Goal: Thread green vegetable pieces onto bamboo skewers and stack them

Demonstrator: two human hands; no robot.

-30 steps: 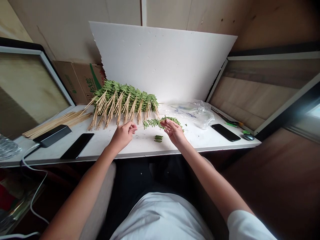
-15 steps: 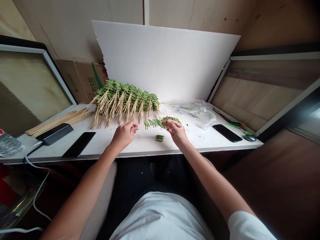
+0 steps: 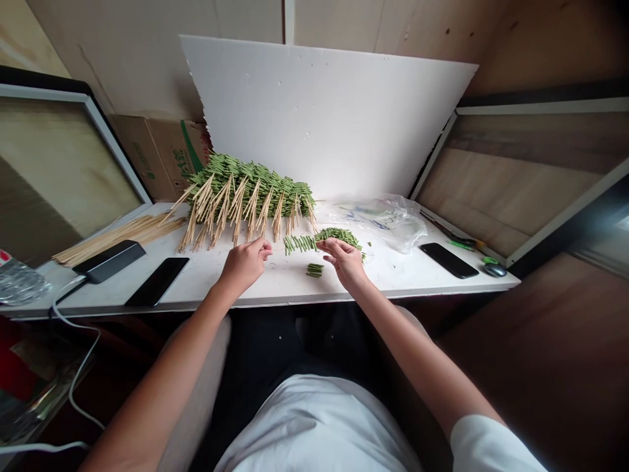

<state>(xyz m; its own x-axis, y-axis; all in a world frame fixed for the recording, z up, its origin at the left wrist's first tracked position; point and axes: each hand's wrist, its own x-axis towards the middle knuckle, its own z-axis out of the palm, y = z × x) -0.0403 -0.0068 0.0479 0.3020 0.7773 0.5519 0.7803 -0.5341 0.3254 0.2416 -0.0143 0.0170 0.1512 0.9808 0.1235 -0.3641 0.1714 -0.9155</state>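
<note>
My left hand (image 3: pixel 243 263) is closed, its fingertips pinched on something too small to make out. Just to its right, a row of short green pieces (image 3: pixel 299 244) lines up side by side above the table. My right hand (image 3: pixel 344 261) pinches the right end of this row. Behind the right fingers lies a loose pile of green pieces (image 3: pixel 344 234), partly hidden. A small green bundle (image 3: pixel 314 269) rests on the table between the hands. Farther back, a big stack of green pieces on sticks (image 3: pixel 255 180) has its bare stick ends pointing toward me.
Bare sticks (image 3: pixel 120 237) lie at the left, near a black box (image 3: pixel 109 261) with a cable and a phone (image 3: pixel 157 282). On the right are a clear plastic bag (image 3: pixel 388 223), another phone (image 3: pixel 449 260) and a mouse (image 3: pixel 495 269). A white board (image 3: pixel 319 118) stands behind.
My right hand has shifted slightly left along the row, and more of the loose pile shows behind it. My left hand stays closed in nearly the same place.
</note>
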